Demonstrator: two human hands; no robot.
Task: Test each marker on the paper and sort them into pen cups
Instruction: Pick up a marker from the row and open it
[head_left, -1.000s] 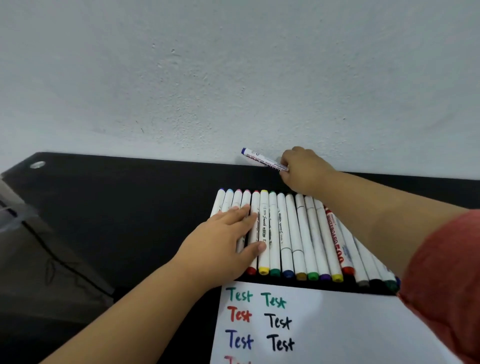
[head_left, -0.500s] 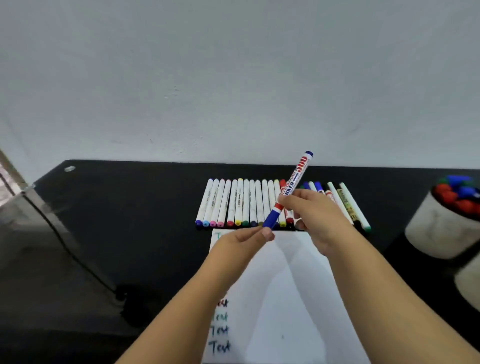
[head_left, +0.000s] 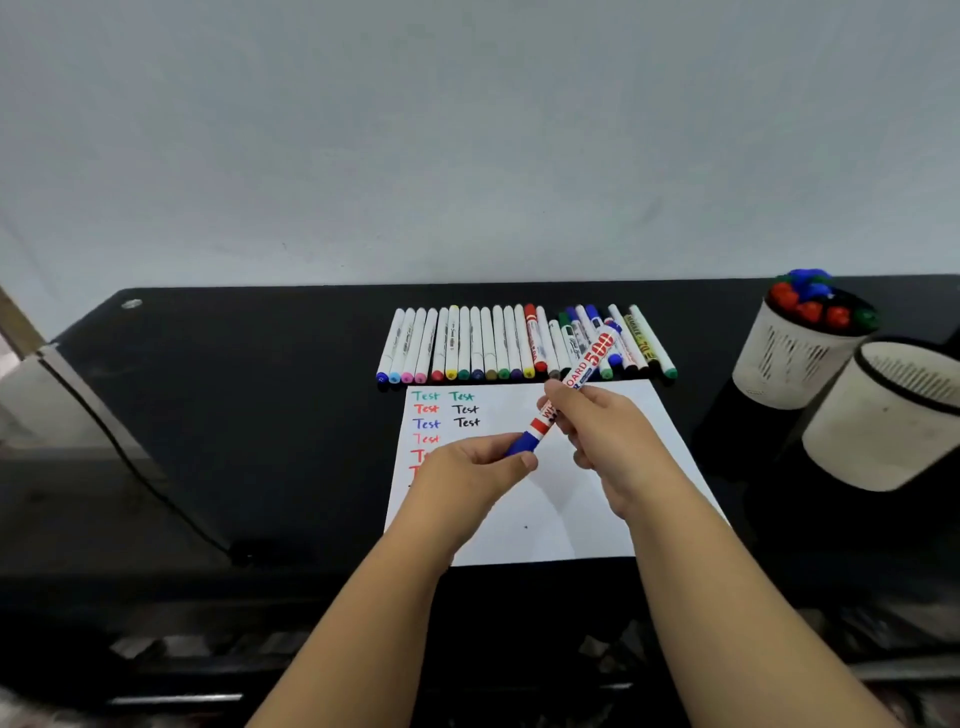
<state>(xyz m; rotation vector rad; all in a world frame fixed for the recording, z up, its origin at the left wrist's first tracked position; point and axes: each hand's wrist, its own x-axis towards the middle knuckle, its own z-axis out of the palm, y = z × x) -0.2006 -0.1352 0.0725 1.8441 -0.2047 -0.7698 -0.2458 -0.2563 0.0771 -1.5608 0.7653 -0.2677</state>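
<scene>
A blue whiteboard marker (head_left: 587, 366) is held slantwise above the white paper (head_left: 571, 509). My right hand (head_left: 602, 441) grips its barrel. My left hand (head_left: 478, 470) pinches its blue cap (head_left: 522, 442) at the lower end. The paper bears several "Test" words in green, red, blue and black at its upper left. A row of several markers (head_left: 498, 343) lies side by side on the black table just beyond the paper. At the right stand two white pen cups: the far one (head_left: 795, 358) holds several markers, and the near one (head_left: 883, 421) shows nothing inside.
The black table (head_left: 234, 389) ends at a pale wall behind the marker row. A dark cable (head_left: 140, 467) runs across the table's left side to a small black block. A grey edge stands at the far left.
The view has dropped, and the hands with the blue marker have come nearer me over the paper. My left hand's fingers have closed round the cap end.
</scene>
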